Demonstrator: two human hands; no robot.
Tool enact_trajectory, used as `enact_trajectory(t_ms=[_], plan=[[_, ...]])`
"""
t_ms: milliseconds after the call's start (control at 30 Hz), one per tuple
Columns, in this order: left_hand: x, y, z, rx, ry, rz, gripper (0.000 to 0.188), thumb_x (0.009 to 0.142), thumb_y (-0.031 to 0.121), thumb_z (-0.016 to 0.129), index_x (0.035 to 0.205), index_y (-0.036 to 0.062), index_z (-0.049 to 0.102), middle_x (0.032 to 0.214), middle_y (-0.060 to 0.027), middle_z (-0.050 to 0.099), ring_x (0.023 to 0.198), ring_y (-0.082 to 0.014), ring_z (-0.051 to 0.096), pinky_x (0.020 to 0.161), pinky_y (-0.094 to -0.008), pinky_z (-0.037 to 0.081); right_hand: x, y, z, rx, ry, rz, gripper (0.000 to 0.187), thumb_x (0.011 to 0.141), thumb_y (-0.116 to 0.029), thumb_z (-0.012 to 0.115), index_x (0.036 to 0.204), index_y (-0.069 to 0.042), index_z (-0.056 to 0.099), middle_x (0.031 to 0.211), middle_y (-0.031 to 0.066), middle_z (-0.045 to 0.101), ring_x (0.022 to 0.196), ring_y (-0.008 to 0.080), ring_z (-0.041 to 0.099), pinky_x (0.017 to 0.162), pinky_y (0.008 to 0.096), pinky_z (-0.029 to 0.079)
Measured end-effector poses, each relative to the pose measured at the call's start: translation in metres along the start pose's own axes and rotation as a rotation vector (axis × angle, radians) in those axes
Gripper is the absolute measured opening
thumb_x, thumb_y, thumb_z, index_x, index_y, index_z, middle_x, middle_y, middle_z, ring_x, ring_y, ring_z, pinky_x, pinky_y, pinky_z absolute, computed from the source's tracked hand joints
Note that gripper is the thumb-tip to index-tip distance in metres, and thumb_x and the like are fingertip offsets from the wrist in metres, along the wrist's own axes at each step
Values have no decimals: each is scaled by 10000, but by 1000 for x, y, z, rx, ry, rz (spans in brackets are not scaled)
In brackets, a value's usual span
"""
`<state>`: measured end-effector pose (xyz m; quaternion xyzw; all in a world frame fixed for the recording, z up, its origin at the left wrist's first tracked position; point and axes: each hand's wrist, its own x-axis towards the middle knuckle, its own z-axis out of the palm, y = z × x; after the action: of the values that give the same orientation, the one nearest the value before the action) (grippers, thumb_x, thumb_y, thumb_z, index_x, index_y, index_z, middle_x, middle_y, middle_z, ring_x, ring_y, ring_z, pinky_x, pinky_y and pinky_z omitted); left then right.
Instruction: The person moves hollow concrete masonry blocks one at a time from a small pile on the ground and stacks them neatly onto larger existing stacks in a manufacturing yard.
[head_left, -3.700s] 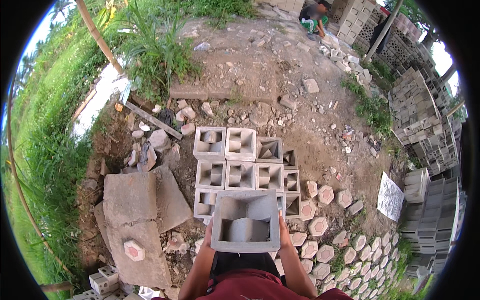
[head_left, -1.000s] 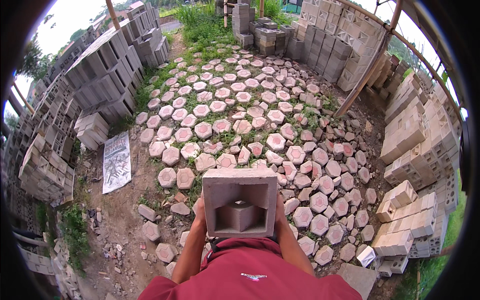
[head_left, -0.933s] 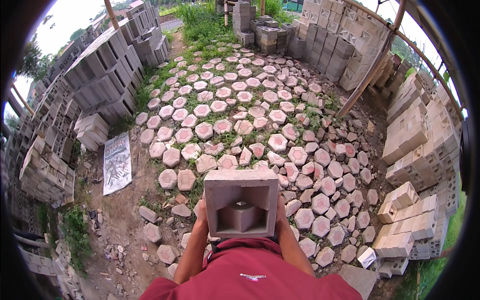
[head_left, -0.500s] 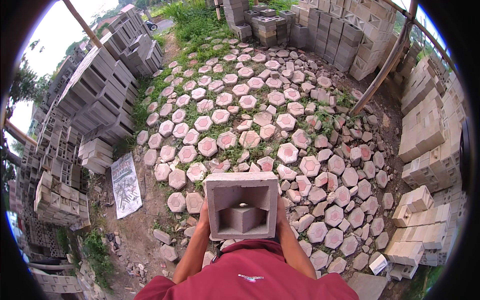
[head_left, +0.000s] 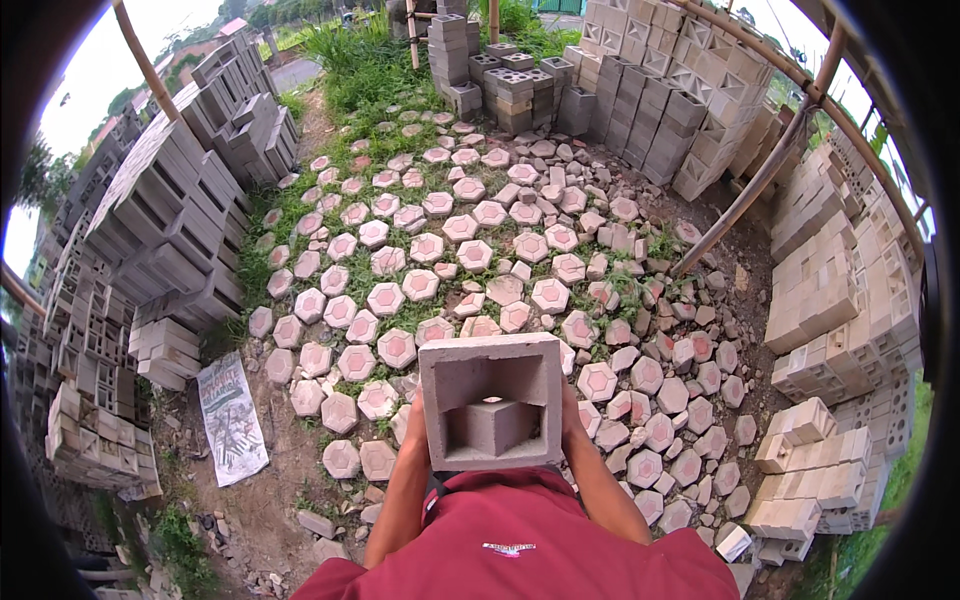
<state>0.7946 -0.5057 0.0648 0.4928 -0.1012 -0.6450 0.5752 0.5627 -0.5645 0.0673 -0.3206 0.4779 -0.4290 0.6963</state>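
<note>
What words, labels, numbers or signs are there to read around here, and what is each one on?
White sheet at left: large printed lettering, partly blurred; I won't quote it.
Maroon shirt: small pale print on it, too small to read reliably.
Concrete block: no lettering visible.

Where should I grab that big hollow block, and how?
The hollow concrete block is probably best gripped by its two outer sides, from left and right together, where the left hand and right hand are: its squarish frame makes them straight and opposite.
</note>
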Motion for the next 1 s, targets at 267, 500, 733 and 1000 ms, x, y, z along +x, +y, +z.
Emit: enact_trajectory(t_ms=[267, 500, 733, 1000], plan=[[94, 113, -14, 92, -137, -54, 517, 956, 483, 348, 1198, 63, 527, 1074, -67, 581, 952, -178, 544, 844, -307, 445, 80, -33, 84, 18, 61, 26, 571, 947, -510, 348, 1352, -114, 425, 1233, 59, 522, 1124, 187, 481, 956, 311, 379], [165, 171, 4, 73, -168, -96, 379, 938, 382, 429, 1134, 82, 554, 966, -40, 585, 849, -151, 553, 732, -300, 473, 138, -51, 122, 114, 146, 29, 715, 912, -601, 356, 1361, -48, 413, 1306, 100, 487, 1169, 209, 472, 988, 313, 358], [270, 196, 16, 185, -177, -106, 493, 957, 441, 379, 1187, 42, 554, 1069, -43, 590, 955, -149, 534, 844, -282, 427, 249, -49, 110, 204, 165, 128, 644, 925, -559, 364, 1358, -85, 417, 1243, 76, 530, 1079, 200, 529, 917, 323, 430], [408, 244, 69, 232, -96, -17, 560, 973, 442, 327, 1238, -11, 522, 1144, -101, 580, 1000, -176, 539, 880, -303, 418, 421, -114, 111, 156, 79, 83, 628, 932, -548, 351, 1353, -87, 415, 1235, 84, 524, 1089, 216, 520, 933, 334, 421]])
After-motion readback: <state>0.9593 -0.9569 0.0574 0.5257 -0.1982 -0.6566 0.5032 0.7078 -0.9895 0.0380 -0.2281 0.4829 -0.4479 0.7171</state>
